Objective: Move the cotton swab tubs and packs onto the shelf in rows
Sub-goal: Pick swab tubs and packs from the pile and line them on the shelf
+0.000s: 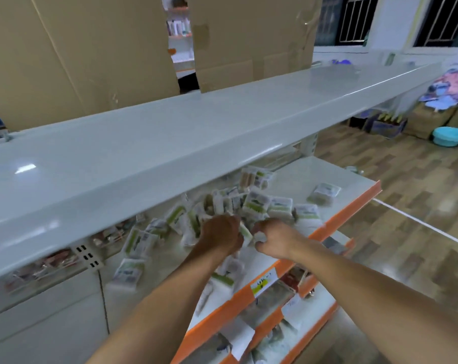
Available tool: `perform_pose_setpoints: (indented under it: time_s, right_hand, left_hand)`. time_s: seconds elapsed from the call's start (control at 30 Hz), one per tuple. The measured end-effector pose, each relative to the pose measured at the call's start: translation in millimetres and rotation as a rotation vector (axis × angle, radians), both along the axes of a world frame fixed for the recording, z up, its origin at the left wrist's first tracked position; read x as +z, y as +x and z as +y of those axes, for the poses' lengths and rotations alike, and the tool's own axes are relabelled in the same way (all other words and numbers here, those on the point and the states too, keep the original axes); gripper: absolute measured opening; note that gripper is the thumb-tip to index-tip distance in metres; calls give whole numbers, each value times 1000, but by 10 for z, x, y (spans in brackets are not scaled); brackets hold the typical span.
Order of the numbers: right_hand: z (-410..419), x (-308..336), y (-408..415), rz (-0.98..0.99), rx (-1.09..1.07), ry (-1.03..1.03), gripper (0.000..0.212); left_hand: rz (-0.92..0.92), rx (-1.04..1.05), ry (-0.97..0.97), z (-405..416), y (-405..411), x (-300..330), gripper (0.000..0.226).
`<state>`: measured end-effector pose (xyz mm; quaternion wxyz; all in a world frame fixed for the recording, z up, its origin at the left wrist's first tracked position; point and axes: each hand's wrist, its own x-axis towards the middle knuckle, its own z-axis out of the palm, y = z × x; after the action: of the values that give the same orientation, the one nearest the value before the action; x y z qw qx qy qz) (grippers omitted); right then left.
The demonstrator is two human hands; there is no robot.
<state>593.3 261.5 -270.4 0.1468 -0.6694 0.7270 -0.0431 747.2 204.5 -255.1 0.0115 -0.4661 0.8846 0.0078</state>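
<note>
Many cotton swab packs (256, 203) are seen heaped unsorted at frame centre on the orange-edged shelf (354, 203); no rows are formed; left hand (220, 233) and right hand (271, 236) are curled around packs; sorting judged barely begun

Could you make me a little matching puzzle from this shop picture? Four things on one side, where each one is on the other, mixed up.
Things:
1. teal basin
2. cardboard sheets
3. lone swab pack
4. yellow price label

Places:
A. on the orange front edge of the shelf
B. on the wooden floor, far right
C. standing behind the top shelf
D. alone on the shelf, right of the heap

Pairs: 1-B, 2-C, 3-D, 4-A
</note>
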Motion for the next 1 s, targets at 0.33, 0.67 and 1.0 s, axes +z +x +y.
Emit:
perform_pose_setpoints:
  time_s: [0.33, 0.67, 1.0]
  right_hand:
    - [-533, 69, -934, -47, 84, -54, 43]
    - [-1028, -92, -1300, -126, 49, -91, 40]
    - [-1637, -192, -1215, -357, -148, -86, 24]
  left_hand:
    - [141, 241, 18, -130, -612, 1, 32]
    - [163, 342, -69, -186, -783, -143, 34]
    - [129, 312, -163, -661, -866, -37, 28]
